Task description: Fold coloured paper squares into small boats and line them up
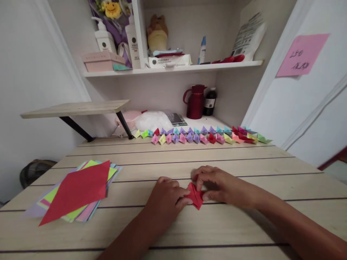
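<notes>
A small folded piece of red paper point(195, 195) lies on the wooden table point(189, 159) between my hands. My left hand point(165, 198) has its fingers curled and pinches the paper's left side. My right hand point(217, 184) presses down on its right side with bent fingers. Most of the paper is hidden beneath my fingers.
A stack of coloured paper sheets point(78, 191), a red one on top, lies at the left. Two rows of folded paper boats point(200, 136) stand at the table's far edge. Behind them are a red jug point(195, 102), a dark bottle point(210, 102) and a small raised shelf point(76, 107).
</notes>
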Available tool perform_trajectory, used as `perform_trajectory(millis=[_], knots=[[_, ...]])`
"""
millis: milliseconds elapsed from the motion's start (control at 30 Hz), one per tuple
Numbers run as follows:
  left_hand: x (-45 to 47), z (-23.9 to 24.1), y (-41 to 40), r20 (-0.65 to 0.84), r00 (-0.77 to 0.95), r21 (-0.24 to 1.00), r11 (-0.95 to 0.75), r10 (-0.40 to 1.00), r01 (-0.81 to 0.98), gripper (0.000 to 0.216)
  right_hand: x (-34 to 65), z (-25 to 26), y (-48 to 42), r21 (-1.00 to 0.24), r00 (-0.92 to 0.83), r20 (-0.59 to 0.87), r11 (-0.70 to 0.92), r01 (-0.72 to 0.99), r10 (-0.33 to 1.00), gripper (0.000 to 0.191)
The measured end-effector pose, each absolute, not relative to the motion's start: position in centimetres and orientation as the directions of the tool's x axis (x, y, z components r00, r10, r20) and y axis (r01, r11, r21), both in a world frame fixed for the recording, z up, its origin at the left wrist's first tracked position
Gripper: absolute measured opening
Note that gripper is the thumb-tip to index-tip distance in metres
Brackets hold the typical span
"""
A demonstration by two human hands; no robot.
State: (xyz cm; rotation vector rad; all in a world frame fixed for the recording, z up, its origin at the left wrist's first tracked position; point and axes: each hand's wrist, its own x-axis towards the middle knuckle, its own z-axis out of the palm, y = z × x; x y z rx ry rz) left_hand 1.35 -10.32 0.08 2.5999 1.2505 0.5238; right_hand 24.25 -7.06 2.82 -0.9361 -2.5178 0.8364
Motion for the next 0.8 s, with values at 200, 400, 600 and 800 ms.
perform_trajectory(millis=[200,400,600,800], knots=[[1.8,0.2,-10.4,0.215,0.509,0.386,-0.551,0.834,0.74,0.019,24.2,3.0,-7.2,-0.537,-0.739,0.081,0.654,0.533,0.669,0.022],[2.4,0.0,-10.4,0.242,0.434,0.437,-0.497,0.868,0.749,0.017,24.0,2.7,-7.2,-0.575,-0.725,0.15,0.656,0.489,0.672,0.01],[3.3,-0.1,-10.2,0.258,0.331,0.468,-0.417,0.908,0.779,0.021,23.5,1.7,-7.0,-0.566,-0.616,0.203,0.605,0.56,0.761,0.01],[3.9,-0.3,-10.0,0.284,0.238,0.456,-0.349,0.929,0.819,0.013,23.0,0.9,-6.8,-0.49,-0.569,0.231,0.6,0.633,0.789,0.008]])
